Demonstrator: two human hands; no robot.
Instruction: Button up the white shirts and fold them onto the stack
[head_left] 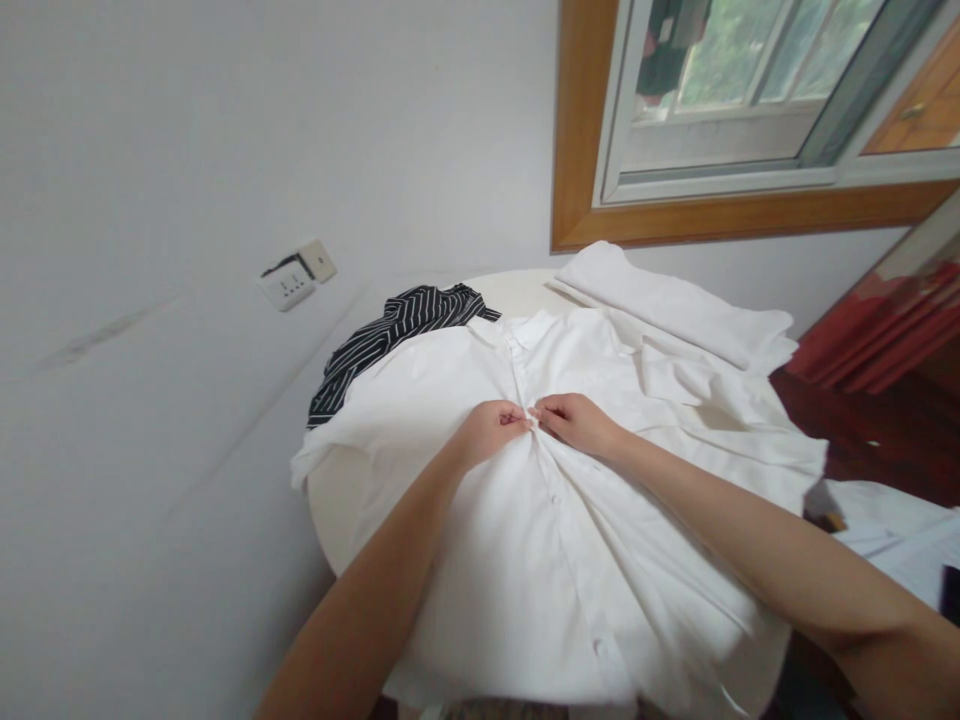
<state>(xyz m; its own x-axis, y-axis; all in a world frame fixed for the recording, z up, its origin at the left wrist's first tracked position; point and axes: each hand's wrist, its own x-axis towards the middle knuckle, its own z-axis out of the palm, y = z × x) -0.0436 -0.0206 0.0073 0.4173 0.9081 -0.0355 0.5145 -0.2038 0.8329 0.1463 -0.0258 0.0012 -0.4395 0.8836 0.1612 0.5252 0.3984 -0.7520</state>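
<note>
A white button-up shirt [480,560] lies spread over a round table [330,500], its collar toward the wall and its lower hem toward me. My left hand [496,428] pinches the front placket around mid-chest. Right beside it, my right hand [574,420] grips the opposite front edge, the fingertips of both almost meeting. Whatever button sits between the fingers is hidden. Below the hands, a few buttons show along the placket, and the two front edges part toward the hem.
A black-and-white striped garment [420,320] is bunched at the table's back left. Folded white cloth [660,300] rests at the back right. Behind are a wall socket [289,285] and a wood-framed window [585,215]. Red curtain fabric [877,340] hangs at right, above papers [907,540].
</note>
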